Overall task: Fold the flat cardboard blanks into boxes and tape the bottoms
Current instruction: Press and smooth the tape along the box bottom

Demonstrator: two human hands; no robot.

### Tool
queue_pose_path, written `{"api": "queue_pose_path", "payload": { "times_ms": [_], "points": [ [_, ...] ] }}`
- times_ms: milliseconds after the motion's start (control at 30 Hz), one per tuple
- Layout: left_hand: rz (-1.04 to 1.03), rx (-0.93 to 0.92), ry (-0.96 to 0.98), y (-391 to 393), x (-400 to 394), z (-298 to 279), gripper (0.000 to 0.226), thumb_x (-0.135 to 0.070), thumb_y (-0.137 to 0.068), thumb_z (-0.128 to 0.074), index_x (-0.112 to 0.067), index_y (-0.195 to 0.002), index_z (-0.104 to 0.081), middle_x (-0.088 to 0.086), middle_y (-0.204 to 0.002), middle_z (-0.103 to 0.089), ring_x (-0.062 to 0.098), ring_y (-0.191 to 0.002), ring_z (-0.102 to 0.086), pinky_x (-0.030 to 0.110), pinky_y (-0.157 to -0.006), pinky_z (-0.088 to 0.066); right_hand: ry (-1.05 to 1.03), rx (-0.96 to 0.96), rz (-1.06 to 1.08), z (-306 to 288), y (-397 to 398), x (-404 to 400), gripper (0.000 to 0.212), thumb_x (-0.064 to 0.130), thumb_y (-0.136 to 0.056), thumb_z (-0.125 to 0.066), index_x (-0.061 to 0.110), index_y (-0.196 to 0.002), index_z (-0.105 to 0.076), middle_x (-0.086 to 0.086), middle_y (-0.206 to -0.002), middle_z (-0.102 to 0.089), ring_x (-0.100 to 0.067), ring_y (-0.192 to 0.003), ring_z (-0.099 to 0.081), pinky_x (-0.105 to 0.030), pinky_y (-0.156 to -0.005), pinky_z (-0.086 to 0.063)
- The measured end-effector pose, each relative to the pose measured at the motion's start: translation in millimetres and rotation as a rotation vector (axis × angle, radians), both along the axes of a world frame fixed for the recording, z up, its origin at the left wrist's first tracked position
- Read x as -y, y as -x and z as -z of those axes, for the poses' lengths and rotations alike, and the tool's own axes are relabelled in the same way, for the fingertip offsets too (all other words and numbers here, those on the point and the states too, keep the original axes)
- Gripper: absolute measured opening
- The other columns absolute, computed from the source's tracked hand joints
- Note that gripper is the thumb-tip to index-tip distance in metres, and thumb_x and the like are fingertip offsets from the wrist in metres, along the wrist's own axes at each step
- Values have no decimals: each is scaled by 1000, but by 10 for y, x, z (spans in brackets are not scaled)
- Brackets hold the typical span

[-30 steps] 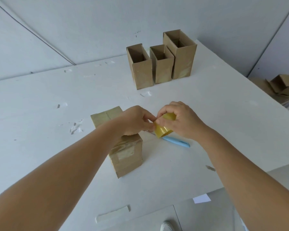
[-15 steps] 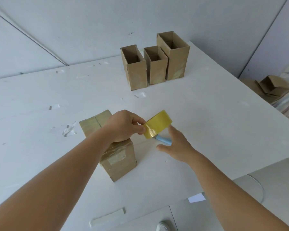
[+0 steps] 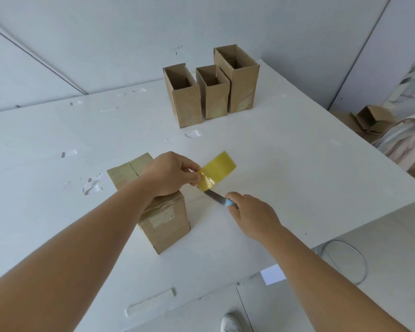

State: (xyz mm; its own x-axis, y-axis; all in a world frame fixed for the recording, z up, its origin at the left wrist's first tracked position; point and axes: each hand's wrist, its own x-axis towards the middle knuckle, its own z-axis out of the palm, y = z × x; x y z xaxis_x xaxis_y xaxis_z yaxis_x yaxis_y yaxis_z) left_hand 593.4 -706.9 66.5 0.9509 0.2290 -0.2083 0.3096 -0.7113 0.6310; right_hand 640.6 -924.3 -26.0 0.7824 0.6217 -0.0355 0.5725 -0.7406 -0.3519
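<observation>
Left grip (image 3: 170, 173) pinches yellow tape roll (image 3: 216, 170) above taped box (image 3: 153, 207), mid-surface. Right grip (image 3: 252, 212) clenched around blue-handled knife (image 3: 216, 197), blade under the roll. Three open boxes (image 3: 211, 92) stand at surface (image 3: 297, 164) rear.

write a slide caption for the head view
Left hand holds yellow tape roll over upturned box; right hand brings knife.

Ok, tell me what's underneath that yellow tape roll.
Under the yellow tape roll, held up by the left hand, a knife blade angles in from below. The right hand grips its blue handle. The blade's tip is hidden behind the roll.
</observation>
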Motion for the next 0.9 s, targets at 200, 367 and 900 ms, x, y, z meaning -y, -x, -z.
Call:
{"api": "queue_pose_path", "payload": {
  "times_ms": [200, 367, 900],
  "points": [
    [-1, 21, 1, 16, 18, -32, 19, -32, -77, -67, -50, -69, -70, -20, -68, -69, 10, -70, -61, 32, -74, -52, -20, -105, 43, -225, 185, 260, 4, 21, -95, -38, 21, -91, -38, 7, -66, -43, -21, -62, -44, -27, -49, -26],
    [-16, 29, 14, 58, 22, -60, 13, -33, -77, -68, -44, -71, -71, -19, -69, -70, 5, -71, -62, 25, -72, -50, -134, -108, -8, -480, 405, 361, 8, 31, -96, -43, 29, -101, -47, 1, -63, -56, -23, -60, -51, -35, -56, -43],
    [-24, 74, 10, 71, 40, -41, 9, -34, -73, -71, -43, -76, -72, -19, -64, -64, 6, -70, -57, 28, -69, -50, -72, 161, -103, -1021, 705, -71, 62, 13, -90, -40, 50, -138, -28, 4, -63, -43, -26, -64, -48, -30, -57, -35]
  ]
}}
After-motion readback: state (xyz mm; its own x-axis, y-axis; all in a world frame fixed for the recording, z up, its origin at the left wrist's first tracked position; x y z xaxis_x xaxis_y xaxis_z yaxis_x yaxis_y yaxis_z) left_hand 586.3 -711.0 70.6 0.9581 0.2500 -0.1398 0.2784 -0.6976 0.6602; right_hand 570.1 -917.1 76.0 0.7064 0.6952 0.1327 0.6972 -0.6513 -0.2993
